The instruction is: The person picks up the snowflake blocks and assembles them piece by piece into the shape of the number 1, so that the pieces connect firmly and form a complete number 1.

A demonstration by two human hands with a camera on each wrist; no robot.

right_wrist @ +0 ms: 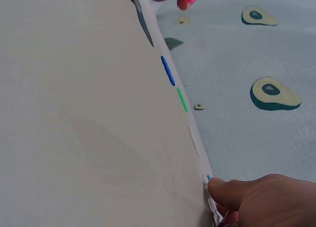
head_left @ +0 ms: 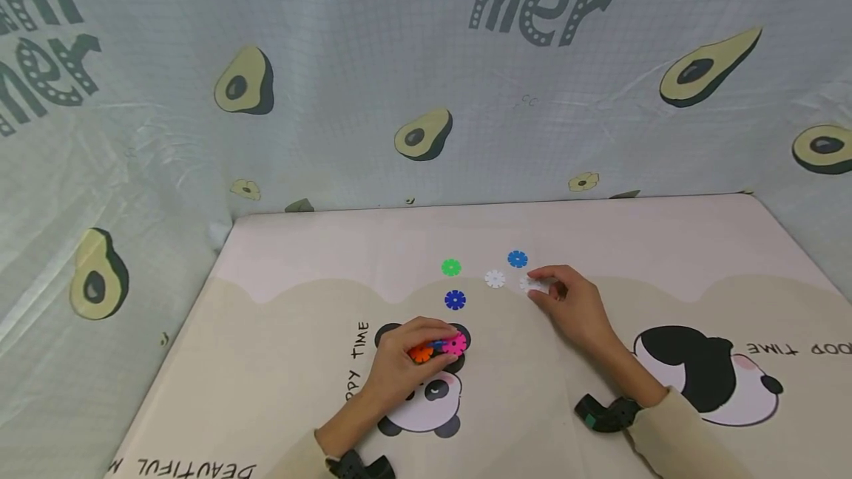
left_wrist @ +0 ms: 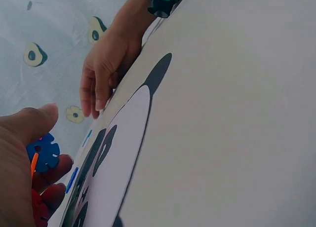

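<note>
My left hand [head_left: 414, 353] grips a small cluster of notched plastic discs above the printed panda; an orange disc [head_left: 421, 352] and a pink disc [head_left: 455, 344] show, with a blue disc [left_wrist: 43, 153] and a red disc [left_wrist: 39, 208] in the left wrist view. Farther right, my right hand [head_left: 574, 303] pinches a white disc [head_left: 530, 284] at its edges, low at the table, thumb on the near side. Left of it lie another white disc [head_left: 495, 279], a light blue disc [head_left: 517, 259], a green disc [head_left: 451, 267] and a dark blue disc [head_left: 455, 300].
The tabletop [head_left: 299, 361] has a beige and pink printed cover with animal pictures and lettering. Behind and at the left hangs a pale curtain [head_left: 333, 94] with avocado prints. Dark wrist devices [head_left: 607, 414] are on both forearms.
</note>
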